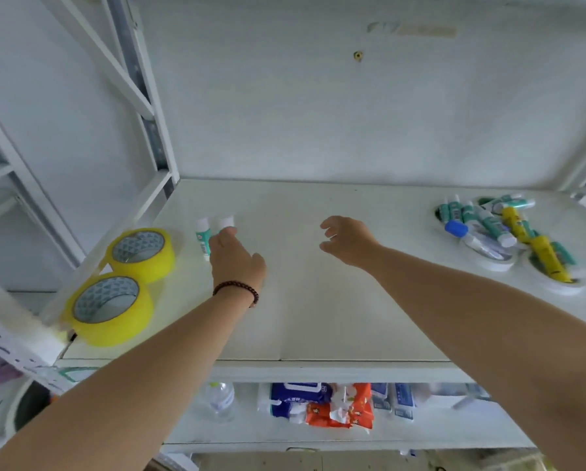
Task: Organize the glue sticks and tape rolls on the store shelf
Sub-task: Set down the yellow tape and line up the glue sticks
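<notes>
Two yellow tape rolls lie flat at the shelf's left end, one at the back [141,252] and one at the front [109,307]. Beside them stand two small green-and-white glue sticks, the left one [202,237] free. My left hand [234,258] rests its fingertips on the right glue stick [226,223], mostly hiding it; I cannot tell if it grips it. My right hand [347,241] hovers open over the middle of the white shelf [318,317]. At the right end, a pile of glue sticks [481,220] and a yellow glue stick [544,254] lie over white tape rolls [495,261].
A white metal shelf post [149,107] and diagonal braces rise at the left. The white back wall [318,113] closes the shelf behind. On the lower shelf sit a water bottle [221,401] and packs of wipes [322,404].
</notes>
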